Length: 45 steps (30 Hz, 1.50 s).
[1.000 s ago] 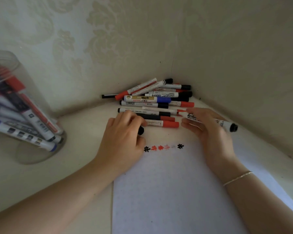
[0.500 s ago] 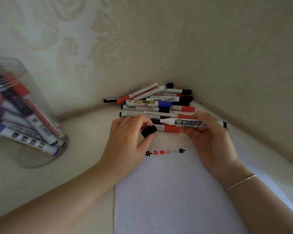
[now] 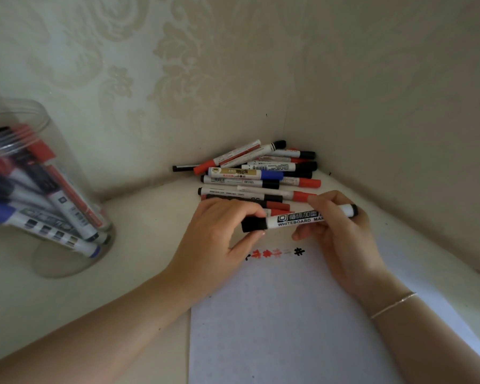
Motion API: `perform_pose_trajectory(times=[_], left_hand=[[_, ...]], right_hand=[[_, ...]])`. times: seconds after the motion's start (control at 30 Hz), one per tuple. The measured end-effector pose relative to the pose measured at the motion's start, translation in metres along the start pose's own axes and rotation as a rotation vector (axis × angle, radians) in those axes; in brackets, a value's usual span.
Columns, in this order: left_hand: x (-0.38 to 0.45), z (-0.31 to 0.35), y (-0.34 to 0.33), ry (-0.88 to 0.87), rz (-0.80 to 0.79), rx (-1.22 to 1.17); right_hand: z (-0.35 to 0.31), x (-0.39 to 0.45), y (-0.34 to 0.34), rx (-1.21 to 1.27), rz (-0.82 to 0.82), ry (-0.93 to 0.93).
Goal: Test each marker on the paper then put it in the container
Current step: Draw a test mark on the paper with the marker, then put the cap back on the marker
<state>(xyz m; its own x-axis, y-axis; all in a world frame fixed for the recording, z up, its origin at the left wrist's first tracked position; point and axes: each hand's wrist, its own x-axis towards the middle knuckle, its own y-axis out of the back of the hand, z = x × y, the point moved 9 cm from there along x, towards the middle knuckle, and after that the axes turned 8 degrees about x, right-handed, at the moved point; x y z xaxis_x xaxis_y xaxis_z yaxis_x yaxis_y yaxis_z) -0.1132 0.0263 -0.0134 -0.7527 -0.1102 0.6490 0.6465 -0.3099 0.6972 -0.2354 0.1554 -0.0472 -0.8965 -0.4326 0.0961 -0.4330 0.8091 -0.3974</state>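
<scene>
My right hand point(image 3: 341, 239) holds a white whiteboard marker point(image 3: 297, 218) level above the top of the paper point(image 3: 288, 314). Its black cap point(image 3: 254, 224) sits on the marker's left end, pinched between the thumb and fingers of my left hand point(image 3: 219, 236). A short row of red and black test marks point(image 3: 275, 253) runs along the paper's top edge, partly hidden by my left hand. A pile of several markers point(image 3: 255, 176) lies in the corner behind my hands. The clear plastic container point(image 3: 67, 206) stands at the left with several markers inside.
Two patterned walls meet in a corner right behind the marker pile. The pale tabletop point(image 3: 150, 239) stretches between the container and the paper. A thin bracelet point(image 3: 394, 303) circles my right wrist.
My right hand lifted the marker from the pile's edge and turned it level. My left hand brought the black cap to the marker's left end, where it now sits.
</scene>
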Motion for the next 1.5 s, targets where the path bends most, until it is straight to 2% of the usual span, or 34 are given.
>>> perform_pose_trajectory(times=[0.13, 0.27, 0.37, 0.5, 0.63, 0.93, 1.13, 1.2, 1.3, 1.4, 1.43, 1.5], left_hand=[[-0.001, 0.006, -0.004, 0.041, -0.110, -0.276], [-0.001, 0.006, -0.015, 0.143, -0.202, -0.399], [0.002, 0.009, -0.017, 0.240, -0.173, -0.473], [0.004, -0.010, -0.017, 0.490, -0.044, -0.493], [-0.002, -0.023, -0.023, 0.589, -0.045, -0.479], [-0.006, -0.023, -0.022, 0.576, -0.028, -0.449], [-0.004, -0.013, -0.028, 0.581, -0.080, -0.651], [-0.002, -0.018, -0.021, 0.569, -0.019, -0.663], [0.006, -0.027, 0.008, 0.541, 0.156, -0.646], [0.027, -0.023, 0.058, 0.405, 0.306, -0.535], [0.034, -0.020, 0.081, 0.344, 0.356, -0.471], [0.049, -0.009, 0.122, 0.233, 0.428, -0.327]], right_hand=[[-0.002, 0.000, 0.002, 0.002, 0.041, 0.011], [-0.005, -0.002, -0.001, -0.104, 0.027, 0.042], [-0.006, -0.003, -0.002, -0.143, 0.017, 0.055], [-0.002, -0.006, -0.011, -0.199, -0.023, 0.039], [-0.002, -0.007, -0.016, -0.252, -0.007, 0.052], [-0.002, -0.007, -0.018, -0.377, 0.013, 0.095], [-0.005, -0.006, -0.010, -0.349, 0.083, 0.086], [-0.009, -0.008, -0.011, -0.378, 0.094, 0.082], [-0.006, -0.007, -0.017, -0.386, 0.076, 0.029], [-0.016, 0.002, -0.030, -0.488, 0.082, 0.080], [-0.020, 0.008, -0.042, -0.596, 0.041, 0.107], [-0.014, 0.017, -0.074, -0.995, -0.154, 0.132]])
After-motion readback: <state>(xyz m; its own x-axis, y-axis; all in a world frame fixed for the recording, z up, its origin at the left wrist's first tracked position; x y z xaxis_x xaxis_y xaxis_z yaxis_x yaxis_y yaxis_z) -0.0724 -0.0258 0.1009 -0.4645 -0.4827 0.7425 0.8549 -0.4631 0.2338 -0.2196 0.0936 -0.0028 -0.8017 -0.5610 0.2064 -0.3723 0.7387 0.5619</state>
